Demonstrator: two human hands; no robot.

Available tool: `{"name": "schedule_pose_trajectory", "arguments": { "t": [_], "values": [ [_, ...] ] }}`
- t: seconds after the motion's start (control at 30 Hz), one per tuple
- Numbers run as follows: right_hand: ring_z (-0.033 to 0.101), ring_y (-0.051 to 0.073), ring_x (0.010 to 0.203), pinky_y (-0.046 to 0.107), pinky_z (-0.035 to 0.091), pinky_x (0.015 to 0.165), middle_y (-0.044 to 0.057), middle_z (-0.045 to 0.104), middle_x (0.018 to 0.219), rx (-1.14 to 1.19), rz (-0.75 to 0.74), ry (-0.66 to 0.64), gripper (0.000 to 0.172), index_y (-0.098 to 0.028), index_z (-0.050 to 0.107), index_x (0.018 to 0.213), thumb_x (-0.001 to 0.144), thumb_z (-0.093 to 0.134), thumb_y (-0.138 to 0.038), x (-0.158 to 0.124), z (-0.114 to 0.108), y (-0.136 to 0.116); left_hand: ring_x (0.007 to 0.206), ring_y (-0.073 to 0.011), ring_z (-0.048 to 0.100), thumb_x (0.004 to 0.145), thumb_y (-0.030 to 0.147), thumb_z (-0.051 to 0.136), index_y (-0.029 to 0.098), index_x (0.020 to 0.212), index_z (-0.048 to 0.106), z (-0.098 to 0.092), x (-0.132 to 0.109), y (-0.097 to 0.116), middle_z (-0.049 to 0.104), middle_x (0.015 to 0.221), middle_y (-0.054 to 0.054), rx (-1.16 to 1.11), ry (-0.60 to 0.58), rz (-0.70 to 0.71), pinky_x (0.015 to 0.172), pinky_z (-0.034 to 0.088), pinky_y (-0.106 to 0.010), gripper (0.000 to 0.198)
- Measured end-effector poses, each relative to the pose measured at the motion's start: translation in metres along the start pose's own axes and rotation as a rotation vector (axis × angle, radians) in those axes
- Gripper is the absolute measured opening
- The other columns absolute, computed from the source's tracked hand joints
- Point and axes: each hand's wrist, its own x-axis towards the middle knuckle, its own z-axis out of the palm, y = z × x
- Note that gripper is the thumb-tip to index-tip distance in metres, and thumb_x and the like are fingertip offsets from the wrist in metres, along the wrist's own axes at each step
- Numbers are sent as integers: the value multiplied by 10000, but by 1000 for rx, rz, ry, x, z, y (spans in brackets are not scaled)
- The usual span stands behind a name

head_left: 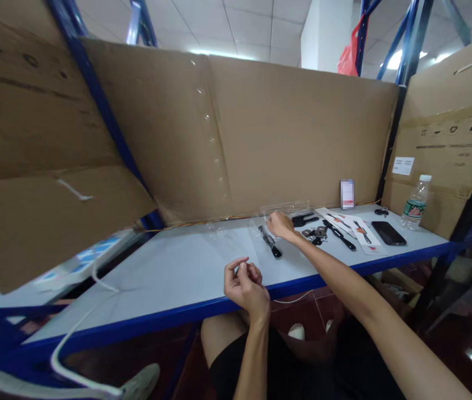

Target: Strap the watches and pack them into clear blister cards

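My left hand [246, 286] hovers over the front edge of the shelf with its fingers curled in toward the thumb; nothing shows in it. Farther back, my right hand [281, 224] is closed beside some clear plastic packaging [289, 208], and whatever its fingers hold is hidden. Just below it lies a dark slim tool with a black handle end [276, 251]. To its right are black pliers-like clamps [303, 219], a small heap of metal and black parts [316, 235], and a long black-handled tool [339, 235].
Printed cards [361, 233] and a dark phone [388, 233] lie toward the right. Another phone [347, 194] leans upright against the cardboard wall [302, 133]. Keys [381, 211] and a plastic bottle [415, 205] stand near it. A white cable [73, 333] hangs at left.
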Motion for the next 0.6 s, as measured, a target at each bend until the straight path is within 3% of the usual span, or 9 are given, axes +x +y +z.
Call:
{"name": "schedule_pose_trajectory", "arguments": {
  "t": [0.07, 0.2, 0.3, 0.5, 0.6],
  "values": [
    [711, 296, 1156, 292, 541, 841, 186, 757, 1190, -94, -23, 1, 294, -157, 771, 1131, 963, 560, -272, -10, 0, 7, 393, -70, 322, 814, 236, 621, 179, 820, 594, 1, 0, 1, 392, 447, 101, -8, 1, -14, 390, 211, -173, 63],
    [706, 342, 1159, 356, 563, 870, 223, 734, 1223, -202, -83, -151, 353, -134, 758, 1162, 889, 644, -325, -37, 9, 15, 382, -66, 327, 808, 242, 632, 179, 816, 600, 2, -1, 1, 395, 440, 107, 14, -15, -12, 389, 220, -168, 71],
    [706, 350, 1156, 395, 572, 885, 232, 730, 1225, -212, -133, -151, 368, -125, 747, 1174, 883, 633, -321, -48, 17, 10, 381, -73, 338, 809, 253, 632, 184, 814, 600, 1, -1, 1, 401, 439, 107, 51, -47, 3, 387, 236, -173, 77],
    [735, 357, 1074, 360, 588, 782, 214, 747, 1196, -54, -20, -290, 380, -116, 757, 1124, 788, 722, -291, -51, 6, 10, 398, -79, 353, 835, 298, 627, 185, 824, 602, -2, -1, 3, 420, 464, 97, 182, -157, -54, 385, 248, -179, 116],
    [738, 363, 1055, 362, 573, 773, 235, 749, 1171, -45, -17, -273, 356, -100, 758, 1123, 824, 674, -275, -70, -1, 25, 401, -87, 355, 849, 316, 609, 185, 834, 608, -3, -1, 4, 428, 462, 91, 288, -224, -64, 391, 261, -188, 132]
  ]
}}
